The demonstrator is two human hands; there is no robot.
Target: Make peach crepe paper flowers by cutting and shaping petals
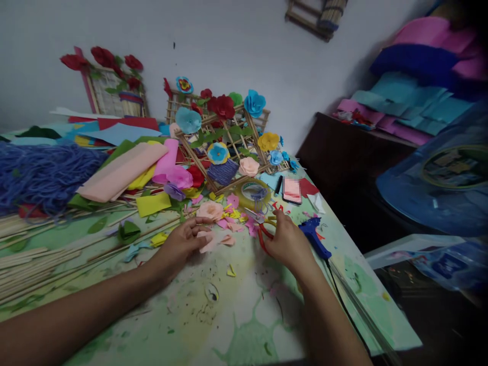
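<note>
My left hand (186,239) holds a small pale pink paper petal (206,244) between thumb and fingers, low over the table. Just right of it lies another pale pink paper piece (227,240). The fingers of my right hand (285,236) are curled at the handles of scissors (262,235) with red and yellow grips, whose blades point up and left. Behind my left hand sits a pale pink paper flower (210,210), among pink and yellow paper scraps (231,223). A roll of clear tape (244,202) lies beyond the scissors' tips.
A blue glue gun (315,238) with a black cord lies right of my right hand. Behind it are a phone (292,190) and a black marker (279,186). Bamboo frames with paper flowers (221,108) stand behind; blue yarn (49,173) and thin sticks (34,269) lie left.
</note>
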